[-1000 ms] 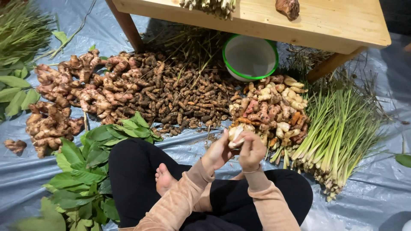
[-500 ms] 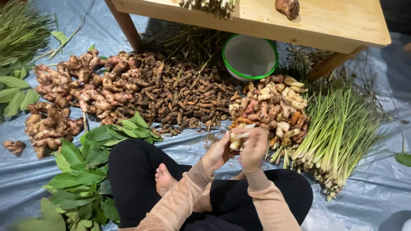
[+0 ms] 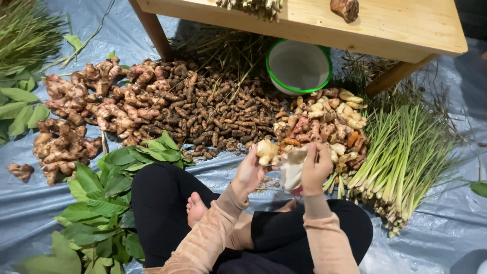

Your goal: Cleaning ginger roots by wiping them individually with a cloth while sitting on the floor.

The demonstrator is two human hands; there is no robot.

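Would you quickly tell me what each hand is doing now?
Left hand: closed on a pale root piece.
Right hand: closed on a pale peeled piece.

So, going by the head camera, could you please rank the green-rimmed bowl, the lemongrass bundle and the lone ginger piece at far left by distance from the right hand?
1. lemongrass bundle, just to the outer side of the right hand.
2. green-rimmed bowl, beyond it, under the wooden table.
3. lone ginger piece, far across on the tarp's left edge.

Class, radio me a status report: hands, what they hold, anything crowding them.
Left hand grips pale root piece. Right hand holds whitish peeled piece. Mixed root pile just beyond.
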